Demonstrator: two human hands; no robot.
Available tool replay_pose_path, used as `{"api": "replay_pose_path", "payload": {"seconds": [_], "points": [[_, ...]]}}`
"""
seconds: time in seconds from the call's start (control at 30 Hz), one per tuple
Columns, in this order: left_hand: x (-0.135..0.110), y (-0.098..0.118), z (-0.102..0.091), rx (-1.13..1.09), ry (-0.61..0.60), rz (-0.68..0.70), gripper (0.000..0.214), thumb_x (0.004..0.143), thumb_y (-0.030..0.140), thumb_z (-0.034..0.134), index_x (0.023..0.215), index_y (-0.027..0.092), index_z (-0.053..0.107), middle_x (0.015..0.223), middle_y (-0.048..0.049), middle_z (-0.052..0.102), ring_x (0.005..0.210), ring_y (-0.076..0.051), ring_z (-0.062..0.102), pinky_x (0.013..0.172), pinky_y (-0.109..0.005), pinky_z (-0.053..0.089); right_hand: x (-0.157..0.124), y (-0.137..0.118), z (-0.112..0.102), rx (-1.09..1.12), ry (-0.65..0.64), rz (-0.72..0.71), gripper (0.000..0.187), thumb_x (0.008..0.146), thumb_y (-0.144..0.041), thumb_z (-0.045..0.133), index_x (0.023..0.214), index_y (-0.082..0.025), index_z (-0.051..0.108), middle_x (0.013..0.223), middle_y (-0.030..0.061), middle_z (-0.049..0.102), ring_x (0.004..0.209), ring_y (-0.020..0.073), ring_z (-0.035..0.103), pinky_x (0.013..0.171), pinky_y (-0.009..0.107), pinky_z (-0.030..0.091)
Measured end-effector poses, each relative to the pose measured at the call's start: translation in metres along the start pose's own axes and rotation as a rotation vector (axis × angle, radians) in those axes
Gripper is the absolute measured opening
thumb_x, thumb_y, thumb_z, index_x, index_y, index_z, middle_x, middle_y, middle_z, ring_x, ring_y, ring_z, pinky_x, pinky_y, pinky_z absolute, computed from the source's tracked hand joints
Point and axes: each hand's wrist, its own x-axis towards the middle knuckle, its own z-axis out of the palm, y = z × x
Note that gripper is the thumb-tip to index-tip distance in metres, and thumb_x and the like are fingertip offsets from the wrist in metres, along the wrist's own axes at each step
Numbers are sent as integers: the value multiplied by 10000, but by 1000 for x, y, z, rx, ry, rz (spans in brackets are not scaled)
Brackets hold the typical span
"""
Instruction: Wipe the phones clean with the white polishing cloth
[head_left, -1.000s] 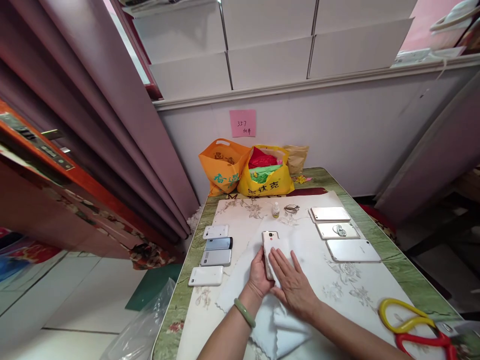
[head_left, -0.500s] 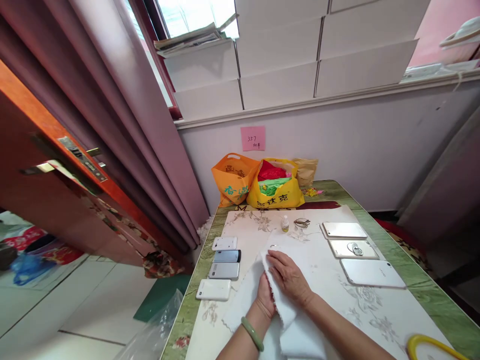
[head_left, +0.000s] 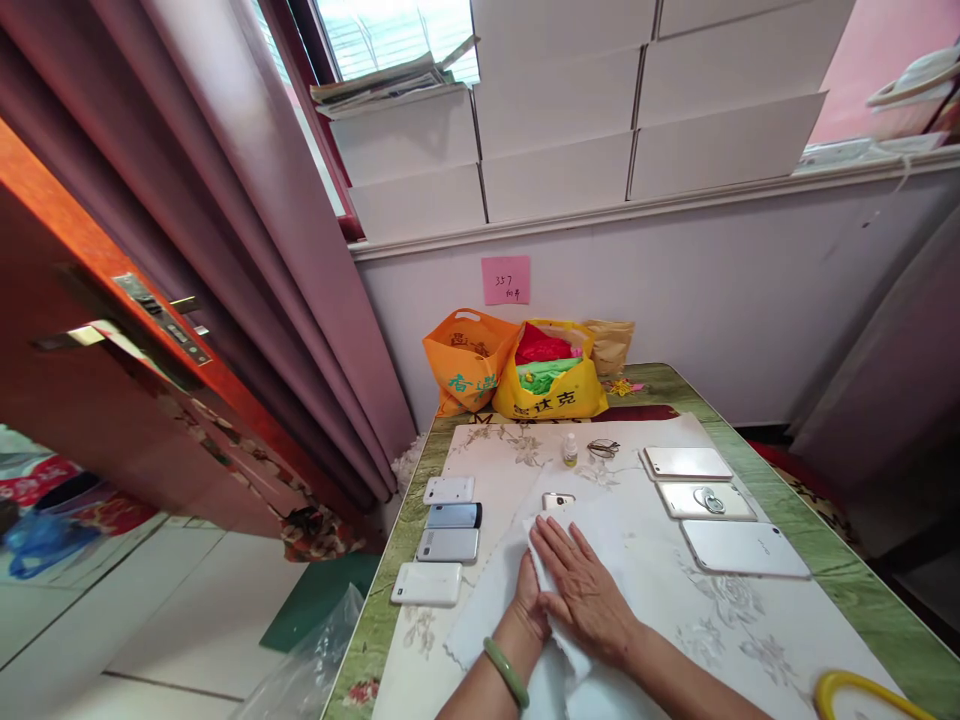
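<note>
Item: pale gold smartphone (head_left: 557,500), lying flat on the table (head_left: 373,612). Only its camera end shows; the rest is under a white wiping cloth (head_left: 486,598).

Your right hand (head_left: 583,590): flat, fingers spread, pressing the cloth down on the smartphone, with the exposed end just beyond your fingertips.

Your left hand (head_left: 529,603): against the smartphone's left side and mostly hidden by the cloth and your right hand, so you cannot tell its grip. A green bangle (head_left: 506,672) is on that wrist.

Beside you: a column of four small phones (head_left: 448,545) to the left and three large white phones (head_left: 745,548) to the right.
</note>
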Motion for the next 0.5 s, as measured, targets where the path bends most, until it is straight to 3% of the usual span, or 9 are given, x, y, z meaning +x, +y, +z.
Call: {"api": "replay_pose_path", "payload": {"seconds": [0.13, 0.27, 0.37, 0.5], "points": [[4, 3, 20, -25, -102, -99, 480, 866, 424, 528, 1242, 146, 632, 1206, -123, 675, 1270, -299, 515, 1124, -470, 319, 17, 24, 6, -28, 55, 101, 703, 981, -506, 360, 1539, -193, 69, 1571, 93, 219, 1440, 262, 241, 1142, 499, 257], [1, 5, 29, -18, -145, -173, 503, 869, 441, 539, 1252, 125, 623, 1156, -142, 697, 1180, -308, 588, 1088, -482, 366, 14, 35, 14, -75, 128, 261, 668, 1001, -445, 309, 1538, -216, -16, 1576, 81, 217, 1440, 267, 239, 1134, 530, 244], [-1, 6, 30, -25, -154, -200, 473, 873, 430, 541, 1225, 129, 639, 1122, -134, 712, 1152, -297, 610, 1074, -467, 387, -4, 28, 16, -108, 151, 302, 682, 993, -421, 333, 1540, -217, -20, 1573, 86, 227, 1434, 285, 253, 1137, 569, 202], [2, 6, 27, -81, -89, -165, 386, 855, 364, 569, 1109, 98, 687, 1065, -136, 728, 1141, -289, 619, 1072, -443, 392, -29, 7, 9, -123, 139, 222, 707, 978, -418, 386, 1543, -186, 30, 1557, 108, 258, 1416, 290, 296, 1156, 568, 152]]}}
